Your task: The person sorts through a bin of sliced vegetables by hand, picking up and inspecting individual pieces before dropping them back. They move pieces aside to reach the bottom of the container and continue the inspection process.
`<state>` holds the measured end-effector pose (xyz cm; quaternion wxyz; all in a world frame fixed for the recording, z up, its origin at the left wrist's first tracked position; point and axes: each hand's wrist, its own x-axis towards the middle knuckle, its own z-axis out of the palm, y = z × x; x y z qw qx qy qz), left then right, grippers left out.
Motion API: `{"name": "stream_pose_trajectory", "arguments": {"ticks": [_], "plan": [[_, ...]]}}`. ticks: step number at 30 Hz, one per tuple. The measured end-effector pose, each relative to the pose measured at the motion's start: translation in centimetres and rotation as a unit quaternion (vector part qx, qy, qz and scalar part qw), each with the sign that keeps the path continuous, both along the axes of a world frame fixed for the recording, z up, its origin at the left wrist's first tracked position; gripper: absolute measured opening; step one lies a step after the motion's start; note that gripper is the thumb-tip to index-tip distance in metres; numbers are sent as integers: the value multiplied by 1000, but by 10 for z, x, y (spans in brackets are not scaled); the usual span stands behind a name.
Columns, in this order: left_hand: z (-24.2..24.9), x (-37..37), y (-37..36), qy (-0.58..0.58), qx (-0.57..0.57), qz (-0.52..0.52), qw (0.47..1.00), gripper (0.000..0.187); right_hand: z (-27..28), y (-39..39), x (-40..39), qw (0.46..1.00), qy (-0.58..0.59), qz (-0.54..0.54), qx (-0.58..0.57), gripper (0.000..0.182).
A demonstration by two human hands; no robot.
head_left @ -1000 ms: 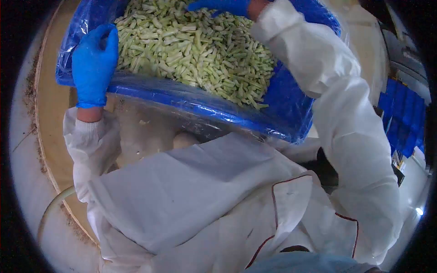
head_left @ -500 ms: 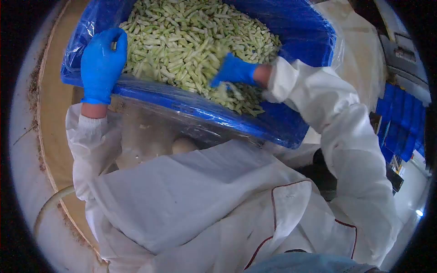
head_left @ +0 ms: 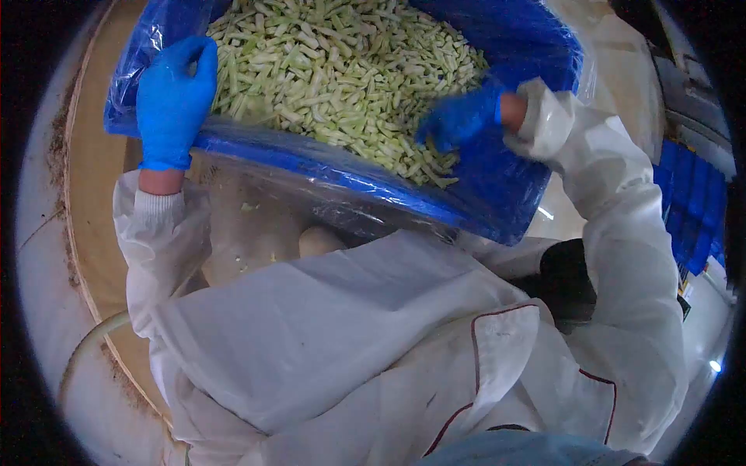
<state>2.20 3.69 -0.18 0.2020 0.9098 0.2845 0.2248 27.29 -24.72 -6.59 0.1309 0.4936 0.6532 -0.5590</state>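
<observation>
A blue crate (head_left: 522, 39) lined with clear plastic film holds a heap of pale green cut vegetable strips (head_left: 334, 74). My left hand (head_left: 176, 101), in a blue glove, is closed at the crate's near left rim, its fingers curled and thumb against them; what it pinches there is too small to make out. On the right, my right hand (head_left: 466, 116), also gloved in blue, is over the right edge of the heap inside the crate. Motion smears its fingers, so whether they hold any strips cannot be seen.
Blue stacked crates (head_left: 695, 206) stand at the far right. A tan board edge (head_left: 97, 256) curves down the left side, with a hose (head_left: 93, 338) across it. A white apron (head_left: 334, 334) covers my lap below the crate.
My right hand has moved right, from the middle of the strips to their right edge. The left hand stays at the rim, nearly unmoved.
</observation>
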Motion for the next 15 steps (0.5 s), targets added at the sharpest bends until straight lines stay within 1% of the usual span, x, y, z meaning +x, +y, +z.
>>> {"name": "stream_pose_trajectory", "arguments": {"ticks": [2, 4, 6, 7, 9, 10, 11, 12, 13, 15], "plan": [[1, 1, -1, 17, 0, 2, 1000, 24, -10, -39, -35, 987, 27, 30, -155, 44], [1, 1, 2, 24, 10, 2, 1000, 25, -26, -48, -47, 993, -36, 69, -86, 45], [-5, -1, 5, 29, 24, 2, 999, 30, -23, -26, -52, 991, -77, 44, -97, 47], [-4, -1, 3, 27, 20, 2, 999, 28, -15, -1, -51, 986, -85, 0, -143, 49], [0, 1, 0, 19, 8, -2, 1000, 24, -26, 23, -31, 998, -31, -52, 10, 53], [0, 1, 0, 26, 15, 4, 1000, 24, -23, 37, -21, 989, -3, -93, 117, 55], [-1, 1, 1, 32, 22, 8, 999, 23, -17, 52, -11, 965, 24, -132, 223, 56], [-1, 0, 1, 38, 27, 13, 999, 23, -13, 66, 0, 917, 67, -144, 365, 57], [-2, 0, 1, 29, 29, 12, 999, 22, 7, 76, 4, 906, 50, -219, 358, 51], [-3, -1, 2, 12, 33, 10, 999, 21, 11, 85, 24, 899, -35, -264, 348, 48]]}}
